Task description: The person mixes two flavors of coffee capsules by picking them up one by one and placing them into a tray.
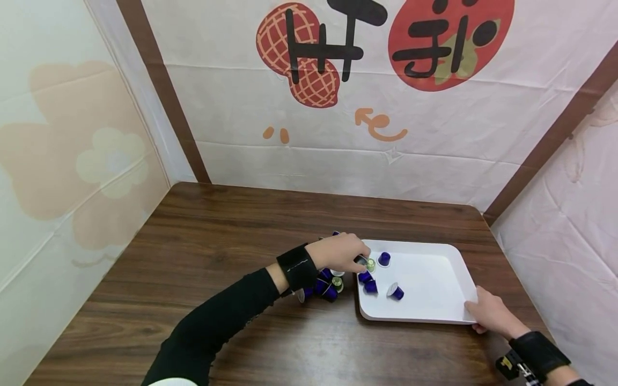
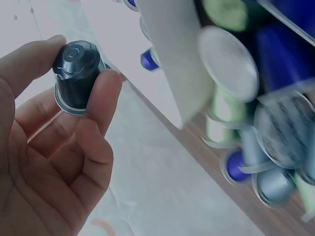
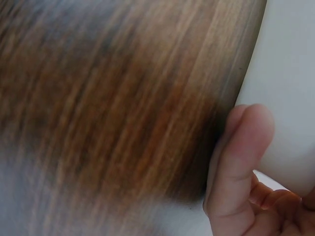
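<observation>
My left hand (image 1: 338, 252) pinches a dark, nearly black coffee capsule (image 2: 76, 73) between thumb and fingers, over the left edge of a white tray (image 1: 429, 284). Inside the tray, near that edge, several capsules lie loose: a blue capsule (image 1: 384, 259) towards the back, a tilted blue capsule (image 1: 396, 291) nearer the front, others by the left wall and a green capsule (image 1: 370, 265). My right hand (image 1: 494, 313) grips the tray's front right corner, its thumb on the rim in the right wrist view.
Left of the tray, partly hidden by my left hand and wrist, is a heap of blue, green and silvery capsules (image 1: 330, 292). Tray and heap are on a brown wooden table (image 1: 232, 225). Printed cloth hangings (image 1: 222, 102) stand behind and at both sides.
</observation>
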### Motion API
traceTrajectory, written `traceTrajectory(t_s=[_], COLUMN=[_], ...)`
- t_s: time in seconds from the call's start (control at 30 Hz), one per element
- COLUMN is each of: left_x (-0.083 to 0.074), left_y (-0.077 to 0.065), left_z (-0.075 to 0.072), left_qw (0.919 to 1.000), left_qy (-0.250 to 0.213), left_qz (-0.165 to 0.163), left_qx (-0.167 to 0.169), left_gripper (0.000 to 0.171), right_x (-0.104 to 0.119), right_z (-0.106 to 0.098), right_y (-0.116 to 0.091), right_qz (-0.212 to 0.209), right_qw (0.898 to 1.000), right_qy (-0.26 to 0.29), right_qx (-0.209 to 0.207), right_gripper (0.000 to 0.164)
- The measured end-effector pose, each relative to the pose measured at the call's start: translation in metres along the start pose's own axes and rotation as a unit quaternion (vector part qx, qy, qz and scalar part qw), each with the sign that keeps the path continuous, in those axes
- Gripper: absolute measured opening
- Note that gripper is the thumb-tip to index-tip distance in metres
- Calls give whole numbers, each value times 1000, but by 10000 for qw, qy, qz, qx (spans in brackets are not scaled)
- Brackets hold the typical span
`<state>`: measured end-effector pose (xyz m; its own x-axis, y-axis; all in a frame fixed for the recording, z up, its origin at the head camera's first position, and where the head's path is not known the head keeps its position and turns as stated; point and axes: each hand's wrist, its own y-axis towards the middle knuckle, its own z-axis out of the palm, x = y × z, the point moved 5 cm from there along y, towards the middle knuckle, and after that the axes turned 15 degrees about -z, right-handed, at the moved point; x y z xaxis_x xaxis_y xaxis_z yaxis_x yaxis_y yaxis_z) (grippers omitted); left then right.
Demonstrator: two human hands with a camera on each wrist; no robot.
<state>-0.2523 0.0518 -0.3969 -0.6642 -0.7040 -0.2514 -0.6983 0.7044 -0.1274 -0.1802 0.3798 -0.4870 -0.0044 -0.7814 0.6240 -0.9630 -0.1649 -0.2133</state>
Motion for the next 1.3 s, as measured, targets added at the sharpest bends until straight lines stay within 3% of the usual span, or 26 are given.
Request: traceTrajectory(t_s=[0.33,0.5,0.8,1.03,1.3], left_x=[-35,-41,-48,-38,-1], left_y=[24,32,39,32,7], left_z=[8,13,21,14,-7], left_qw=[9982,9971,9982,9988,9984], left_qy=[569,751,595,465,398], left_qz=[138,141,17,-111,-404], left_qx=[139,14,88,65,-22], left_gripper=[15,17,19,20,15], right_x=[-3,-3,-3,0,1], right_z=[1,-1,-1,0,1], right_y=[1,2,1,0,0], right_qz=[-62,-104,-94,-48,-73], right_qw=[9999,9998,9999,9999,9999], right_qy=[-12,-4,-4,26,-5], right_qx=[-121,-143,-120,-122,-76], right_gripper=[39,38,34,35,37])
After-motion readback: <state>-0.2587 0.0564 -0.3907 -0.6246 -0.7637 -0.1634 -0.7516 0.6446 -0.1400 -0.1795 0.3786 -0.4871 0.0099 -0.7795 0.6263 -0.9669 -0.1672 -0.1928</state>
